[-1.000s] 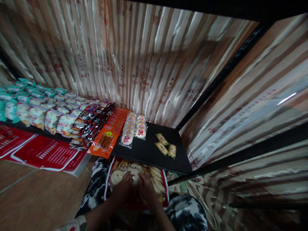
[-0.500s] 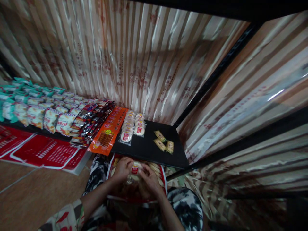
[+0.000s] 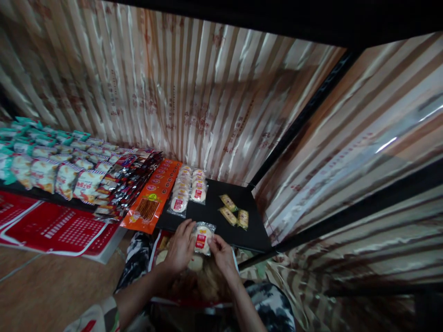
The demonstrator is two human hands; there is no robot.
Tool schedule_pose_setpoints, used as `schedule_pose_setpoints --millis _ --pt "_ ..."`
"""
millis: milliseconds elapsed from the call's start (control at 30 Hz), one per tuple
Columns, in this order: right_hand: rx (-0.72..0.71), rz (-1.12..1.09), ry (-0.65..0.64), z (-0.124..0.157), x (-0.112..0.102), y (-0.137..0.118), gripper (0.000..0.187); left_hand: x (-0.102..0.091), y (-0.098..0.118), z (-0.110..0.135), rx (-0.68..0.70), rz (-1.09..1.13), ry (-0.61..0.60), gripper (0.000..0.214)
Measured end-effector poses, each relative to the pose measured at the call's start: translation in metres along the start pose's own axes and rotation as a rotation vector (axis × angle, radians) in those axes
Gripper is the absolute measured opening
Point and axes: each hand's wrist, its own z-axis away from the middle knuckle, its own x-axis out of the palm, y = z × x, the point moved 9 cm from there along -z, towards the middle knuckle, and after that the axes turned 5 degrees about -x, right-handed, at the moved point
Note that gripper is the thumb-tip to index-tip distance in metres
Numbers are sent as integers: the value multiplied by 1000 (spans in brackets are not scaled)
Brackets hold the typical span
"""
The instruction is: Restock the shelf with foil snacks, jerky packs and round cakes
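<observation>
A clear packet of round white rice crackers (image 3: 202,237) with a red label is held face up between my two hands, near the front edge of the black shelf (image 3: 218,233). My left hand (image 3: 182,246) closes on its left side, fingers bent over the wrapper. At its right edge, my right hand (image 3: 221,252) pinches the wrapper between thumb and fingers. Below lies an open red-and-white container (image 3: 151,263) in my lap, holding more pale packets that my hands partly cover. Two rows of similar cracker packets (image 3: 179,202) stand on the shelf just beyond.
Three small yellow packets (image 3: 228,216) lie on the shelf's right part. An orange snack bag (image 3: 147,207) borders the cracker rows, with piled dark red sachets (image 3: 128,184) and white snack bags (image 3: 86,184) farther left. A black post (image 3: 304,117) slants up at right.
The cracker packet has risen with both hands from over the container toward the shelf's front edge. My left hand has opened out more along its side. The camera view has tilted slightly.
</observation>
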Motion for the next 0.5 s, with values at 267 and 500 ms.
schedule_pose_setpoints --millis 267,500 --pt "-25 57 179 -58 -18 -7 43 41 10 -12 174 -189 -92 56" --pt "-42 245 185 -101 -8 -9 41 58 -3 -47 57 -228 -165 57"
